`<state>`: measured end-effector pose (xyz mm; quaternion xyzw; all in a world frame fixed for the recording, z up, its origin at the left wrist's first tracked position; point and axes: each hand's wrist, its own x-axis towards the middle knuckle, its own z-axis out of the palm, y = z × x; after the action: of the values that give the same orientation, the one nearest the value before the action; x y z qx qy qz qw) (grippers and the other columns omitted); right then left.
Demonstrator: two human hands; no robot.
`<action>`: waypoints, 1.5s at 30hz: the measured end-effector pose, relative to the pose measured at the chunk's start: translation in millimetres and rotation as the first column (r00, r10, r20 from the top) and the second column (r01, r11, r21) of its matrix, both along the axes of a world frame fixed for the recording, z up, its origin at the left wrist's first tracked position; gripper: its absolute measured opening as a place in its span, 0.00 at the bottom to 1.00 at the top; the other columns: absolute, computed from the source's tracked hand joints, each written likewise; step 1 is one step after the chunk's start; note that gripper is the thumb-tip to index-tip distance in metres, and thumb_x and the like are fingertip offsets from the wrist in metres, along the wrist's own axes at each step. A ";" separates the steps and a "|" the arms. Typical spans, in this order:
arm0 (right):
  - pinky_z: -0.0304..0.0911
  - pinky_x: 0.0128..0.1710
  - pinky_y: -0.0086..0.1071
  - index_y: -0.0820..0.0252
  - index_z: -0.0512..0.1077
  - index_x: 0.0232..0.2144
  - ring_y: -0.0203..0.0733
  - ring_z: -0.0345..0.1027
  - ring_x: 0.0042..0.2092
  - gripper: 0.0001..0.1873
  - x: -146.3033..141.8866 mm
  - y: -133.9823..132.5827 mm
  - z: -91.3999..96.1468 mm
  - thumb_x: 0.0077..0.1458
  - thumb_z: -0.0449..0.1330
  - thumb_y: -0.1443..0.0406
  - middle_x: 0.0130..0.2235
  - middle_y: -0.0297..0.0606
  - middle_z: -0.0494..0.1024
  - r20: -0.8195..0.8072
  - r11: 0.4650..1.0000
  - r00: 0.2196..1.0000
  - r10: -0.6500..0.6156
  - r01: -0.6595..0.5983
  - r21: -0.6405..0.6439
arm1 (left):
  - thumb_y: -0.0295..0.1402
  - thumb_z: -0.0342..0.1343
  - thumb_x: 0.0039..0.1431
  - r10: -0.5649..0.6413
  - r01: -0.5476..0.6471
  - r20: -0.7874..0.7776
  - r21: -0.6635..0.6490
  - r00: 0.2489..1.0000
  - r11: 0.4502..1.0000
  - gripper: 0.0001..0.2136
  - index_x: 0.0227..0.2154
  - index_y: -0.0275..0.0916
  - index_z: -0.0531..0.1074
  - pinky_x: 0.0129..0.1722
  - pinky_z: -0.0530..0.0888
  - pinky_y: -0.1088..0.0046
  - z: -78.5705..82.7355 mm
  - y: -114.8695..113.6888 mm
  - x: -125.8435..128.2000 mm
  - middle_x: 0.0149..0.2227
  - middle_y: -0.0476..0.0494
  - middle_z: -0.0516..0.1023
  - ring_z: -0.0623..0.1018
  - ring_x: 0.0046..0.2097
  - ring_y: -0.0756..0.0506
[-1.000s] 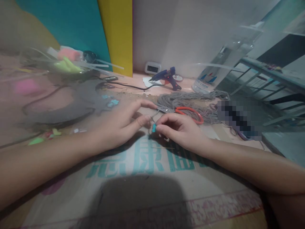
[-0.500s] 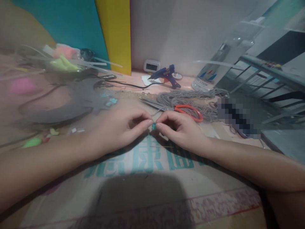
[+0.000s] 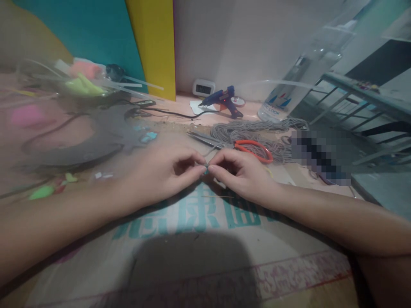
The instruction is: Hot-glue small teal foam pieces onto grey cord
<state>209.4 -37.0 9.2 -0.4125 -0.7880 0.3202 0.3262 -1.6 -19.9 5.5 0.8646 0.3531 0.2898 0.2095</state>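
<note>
Between my fingertips sits a tiny teal piece [image 3: 206, 170], mostly covered, too small to name exactly. My left hand [image 3: 175, 171] pinches it from the left with thumb and forefinger. From the right, my right hand [image 3: 239, 171] grips the same piece, its fingertips almost touching the left ones. A thin grey cord shows just behind the fingers. Below the hands a thin stick [image 3: 216, 196] lies on the printed cardboard [image 3: 189, 265]. Scissors with orange handles [image 3: 253, 150] rest just beyond my right hand, partly over a bundle of grey cord [image 3: 231, 128].
A blue glue gun [image 3: 221, 99] and a white digital clock [image 3: 204, 88] stand by the wall. At right are a clear bottle [image 3: 279, 100] and a blurred-out object [image 3: 321, 158]. Small teal pieces [image 3: 148, 136] and a bowl of coloured clay [image 3: 85, 85] lie left.
Both hands keep their pinch in nearly the same place. The teal piece has turned or sunk slightly between the fingertips, so less of it shows. The view has shifted a little.
</note>
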 end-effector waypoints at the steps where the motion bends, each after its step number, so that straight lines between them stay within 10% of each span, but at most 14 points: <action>1: 0.61 0.30 0.27 0.63 0.73 0.30 0.31 0.66 0.28 0.07 -0.1 -0.2 0.0 0.59 0.59 0.65 0.27 0.33 0.76 0.002 1.000 1.000 0.003 -0.003 0.003 | 0.37 0.56 0.61 0.005 -0.005 -0.001 -0.006 1.000 1.000 0.09 0.34 0.40 0.78 0.33 0.68 0.73 0.5 -0.2 0.1 0.31 0.50 0.80 0.76 0.33 0.49; 17: 0.61 0.32 0.25 0.64 0.74 0.31 0.32 0.68 0.31 0.06 0.5 0.9 -0.1 0.59 0.61 0.66 0.30 0.34 0.77 0.098 0.977 0.993 0.064 -0.083 0.196 | 0.35 0.53 0.61 0.007 -0.008 -0.037 -0.022 0.999 1.000 0.09 0.29 0.38 0.76 0.29 0.64 0.74 3.4 -1.0 1.8 0.26 0.51 0.77 0.73 0.28 0.50; 38: 0.61 0.28 0.28 0.62 0.72 0.32 0.31 0.65 0.27 0.08 2.5 3.5 -1.5 0.60 0.59 0.62 0.27 0.32 0.75 -0.043 0.994 0.999 -0.027 0.022 -0.104 | 0.36 0.45 0.69 0.010 0.007 -0.107 0.153 0.994 0.988 0.14 0.45 0.41 0.75 0.40 0.69 0.71 3.1 -1.6 -3.7 0.42 0.46 0.81 0.78 0.43 0.44; 45: 0.60 0.28 0.27 0.62 0.71 0.30 0.32 0.64 0.28 0.08 1.7 3.9 1.4 0.58 0.61 0.63 0.27 0.32 0.74 -0.065 0.997 0.996 -0.063 0.060 -0.043 | 0.40 0.49 0.65 0.073 -0.064 -0.128 0.076 0.989 0.995 0.13 0.33 0.41 0.76 0.31 0.66 0.73 5.2 -2.7 -0.5 0.30 0.48 0.80 0.76 0.32 0.47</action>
<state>211.1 -33.1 10.6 -0.4324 -0.7569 0.3394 0.3534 -2.1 -22.6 10.8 0.8761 0.3847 0.2522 0.1445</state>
